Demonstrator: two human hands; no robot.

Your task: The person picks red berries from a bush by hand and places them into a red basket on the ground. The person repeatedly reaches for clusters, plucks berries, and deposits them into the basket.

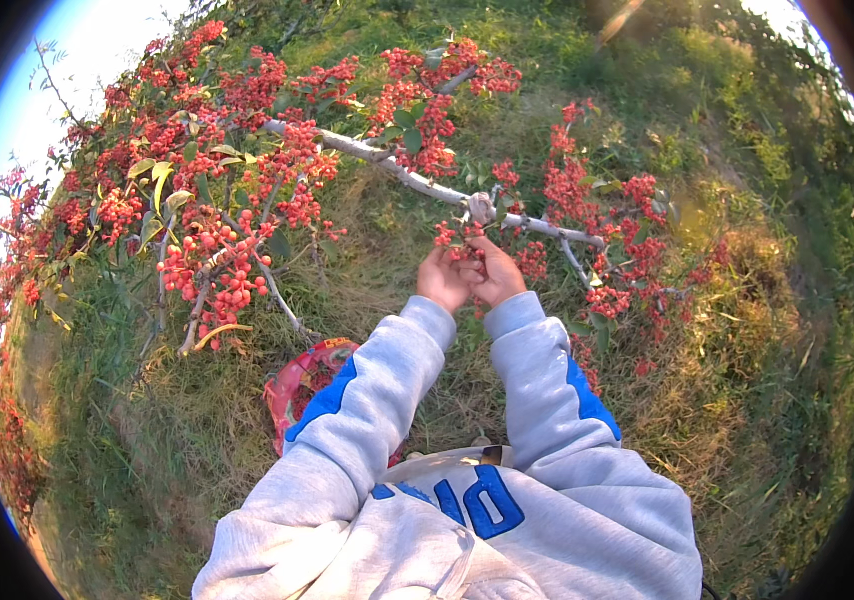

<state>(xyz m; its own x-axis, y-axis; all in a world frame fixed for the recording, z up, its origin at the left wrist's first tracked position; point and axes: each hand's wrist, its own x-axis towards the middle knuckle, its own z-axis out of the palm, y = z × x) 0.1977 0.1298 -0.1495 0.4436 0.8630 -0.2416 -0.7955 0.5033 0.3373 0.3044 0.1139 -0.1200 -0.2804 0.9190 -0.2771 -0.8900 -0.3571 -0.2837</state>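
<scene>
My left hand [442, 280] and my right hand [500, 276] meet in front of me, just below a grey branch [427, 184]. Between their fingertips is a small cluster of red berries [463, 244], which look like Sichuan pepper fruit. Both hands pinch at this cluster; the fingers overlap and hide part of it. Right above them, the branch has a knobby stub [481, 208]. Other red clusters [532, 260] hang close to the right hand.
Dense berry clusters [217, 277] with green and yellowing leaves fill the left. More fruit [569, 187] hangs at the right end of the branch. A red patterned container [279, 397] with red berries inside stands on the grass [194, 420], partly behind my left sleeve [374, 382].
</scene>
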